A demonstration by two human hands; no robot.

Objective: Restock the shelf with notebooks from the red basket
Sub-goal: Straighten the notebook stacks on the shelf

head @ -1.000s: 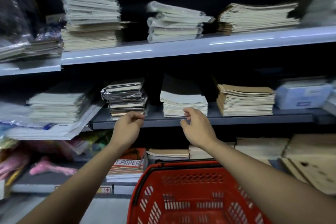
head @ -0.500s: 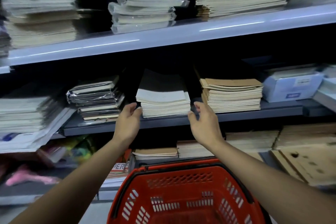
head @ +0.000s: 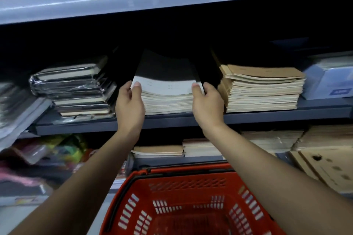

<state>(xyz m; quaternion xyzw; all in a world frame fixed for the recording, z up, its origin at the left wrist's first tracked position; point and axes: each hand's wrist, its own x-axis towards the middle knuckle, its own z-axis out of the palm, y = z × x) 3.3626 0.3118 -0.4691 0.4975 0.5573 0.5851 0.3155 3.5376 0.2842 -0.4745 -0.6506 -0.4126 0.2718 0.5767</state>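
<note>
step in hand: squaring up the middle stack of white notebooks on the grey middle shelf; this reads as the tidying end of a placement, not a pick from the basket.
left hand: the left hand grasps the stack's left front corner, thumb laid on the top cover, fingers wrapped down the side.
right hand: the right hand grasps the right front corner the same way, thumb on top, fingers round the edge.
stack: lies flat, its front edge near the shelf lip, between a pile of foil-wrapped notebooks on the left and a stack of brown-covered notebooks on the right, with a dark gap on each side.
red basket: the red basket sits below and in front of the shelf, between the forearms; the part of its floor in view looks bare, but the near end is cut off, so i cannot tell whether notebooks remain.
next move calls for: probably an even push or pull from both corners so the stack stays straight, then letting go and checking the basket.
risk: the loose top covers could slide or fan out if one side leads.
</note>
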